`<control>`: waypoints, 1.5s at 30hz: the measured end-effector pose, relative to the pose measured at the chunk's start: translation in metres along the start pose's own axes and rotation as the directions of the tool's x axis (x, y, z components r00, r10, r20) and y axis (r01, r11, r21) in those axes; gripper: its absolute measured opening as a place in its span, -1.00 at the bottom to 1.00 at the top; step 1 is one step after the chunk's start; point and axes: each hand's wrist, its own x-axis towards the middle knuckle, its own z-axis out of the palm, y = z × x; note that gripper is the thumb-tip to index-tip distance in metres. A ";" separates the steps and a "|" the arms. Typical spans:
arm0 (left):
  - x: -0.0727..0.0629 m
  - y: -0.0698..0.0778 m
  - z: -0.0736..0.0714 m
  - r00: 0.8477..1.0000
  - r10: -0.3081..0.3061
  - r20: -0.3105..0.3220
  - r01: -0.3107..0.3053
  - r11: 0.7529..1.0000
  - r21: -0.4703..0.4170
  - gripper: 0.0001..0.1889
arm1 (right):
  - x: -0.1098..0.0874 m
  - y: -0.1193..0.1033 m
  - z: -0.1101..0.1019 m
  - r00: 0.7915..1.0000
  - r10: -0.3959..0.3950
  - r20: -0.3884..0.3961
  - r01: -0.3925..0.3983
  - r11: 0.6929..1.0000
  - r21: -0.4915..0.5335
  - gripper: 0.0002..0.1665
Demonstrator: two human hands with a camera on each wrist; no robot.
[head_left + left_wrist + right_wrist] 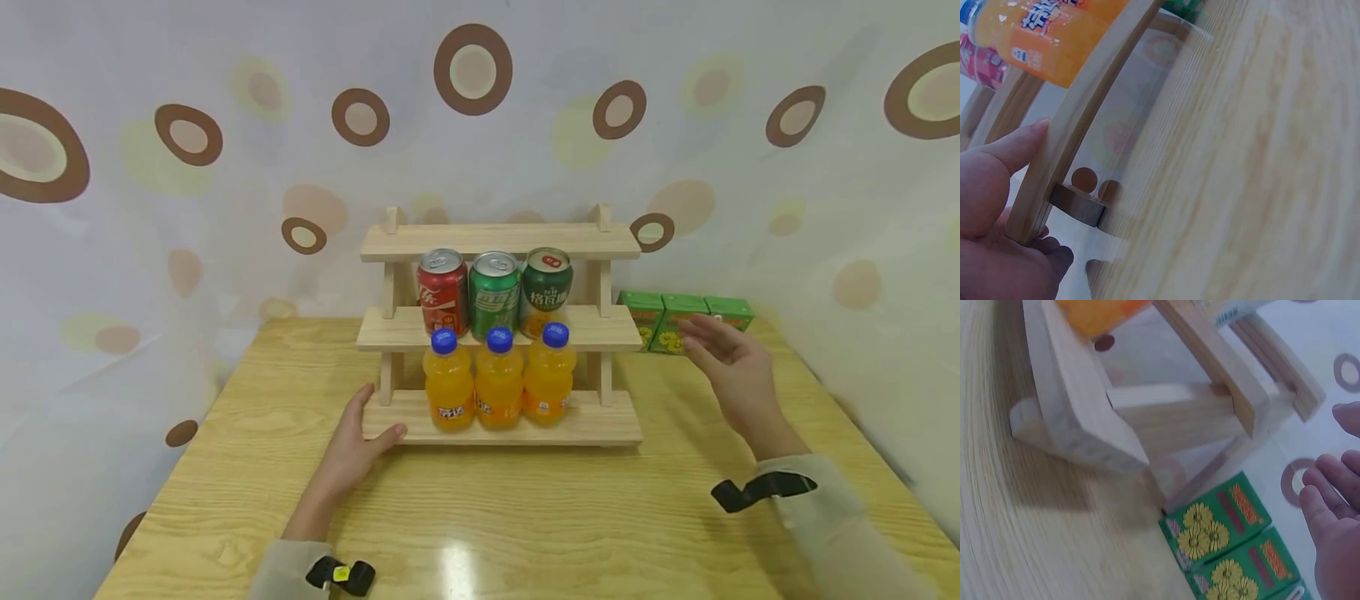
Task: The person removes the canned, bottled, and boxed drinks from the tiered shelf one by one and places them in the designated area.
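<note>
"Shelf (501, 242) is standing where?"
"On the table (570, 517); left hand (352, 450) is gripping its left end. Bottles (499, 387) are partly blocking the cans (495, 296)."
"Right hand (738, 379)?"
"Hovering near boxes (668, 327) sitting right of the shelf; holding nothing, fingers relaxed."

Worktop (570, 517), far right corner: right hand (737, 383) is partly covering the green boxes (681, 305), wooden stand (495, 240) overlapping the leftmost | stand's near left corner: bottom board (609, 423) is hiding some fingers of the left hand (354, 443) from me | stand's front: blue caps (499, 338) are blocking bases of cans (495, 293) | left wrist view: edge is cropping red can (981, 62)
</note>
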 end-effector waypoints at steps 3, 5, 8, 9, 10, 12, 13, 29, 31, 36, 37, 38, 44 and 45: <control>-0.001 0.000 0.000 1.000 -0.003 0.007 0.003 1.000 -0.009 0.03 | 0.000 -0.006 0.012 1.000 -0.005 0.022 0.005 1.000 -0.030 -0.46; -0.001 0.000 -0.001 1.000 -0.004 0.009 0.004 1.000 -0.007 0.03 | 0.001 -0.010 0.020 0.999 -0.014 0.038 0.016 0.999 -0.043 -0.47; 0.000 0.000 -0.002 1.000 -0.004 0.008 0.004 1.000 -0.005 0.03 | 0.004 -0.014 0.030 0.998 -0.032 0.056 0.036 0.998 -0.060 -0.47; 0.000 0.000 -0.003 1.000 -0.003 0.008 0.003 1.000 -0.003 0.03 | 0.005 -0.016 0.034 0.997 -0.038 0.064 0.042 0.997 -0.057 -0.47; 0.000 -0.001 -0.003 1.000 -0.004 0.008 0.004 1.000 -0.002 0.03 | 0.007 -0.017 0.038 0.996 -0.043 0.074 0.046 0.998 -0.049 -0.46; 0.000 -0.001 -0.003 1.000 -0.004 0.009 0.004 1.000 -0.003 0.03 | 0.009 -0.018 0.045 0.996 -0.038 0.086 0.042 0.998 -0.048 -0.45; 0.000 -0.002 -0.003 1.000 -0.005 0.009 0.005 1.000 -0.002 0.03 | 0.010 -0.019 0.048 0.995 -0.032 0.095 0.036 0.999 -0.036 -0.45; -0.001 -0.002 -0.003 1.000 -0.006 0.006 0.006 1.000 0.005 0.03 | 0.035 -0.034 0.091 0.988 0.029 0.151 -0.019 0.997 -0.069 -0.36; 0.000 -0.002 -0.003 1.000 -0.003 0.006 0.003 1.000 -0.001 0.04 | 0.037 -0.036 0.096 0.986 0.009 0.166 -0.001 0.999 -0.046 -0.36; 0.000 -0.002 -0.003 1.000 -0.008 0.015 0.008 1.000 -0.004 0.04 | 0.041 -0.043 0.110 0.978 -0.007 0.206 0.006 1.000 0.006 -0.36; 0.000 -0.002 -0.002 1.000 -0.008 0.015 0.008 1.000 -0.004 0.04 | 0.042 -0.045 0.112 0.978 -0.004 0.206 0.004 1.000 0.000 -0.36; 0.001 -0.002 -0.002 1.000 -0.007 0.015 0.007 1.000 -0.003 0.04 | 0.043 -0.047 0.114 0.978 -0.005 0.208 0.007 1.000 -0.012 -0.36; 0.001 -0.001 -0.001 1.000 0.001 0.008 -0.001 1.000 -0.006 0.03 | 0.051 -0.054 0.122 0.980 -0.015 0.197 0.023 0.999 -0.041 -0.31; 0.001 -0.001 -0.001 1.000 0.001 0.008 -0.001 1.000 -0.007 0.02 | 0.052 -0.055 0.123 0.981 -0.009 0.195 0.017 0.999 -0.041 -0.30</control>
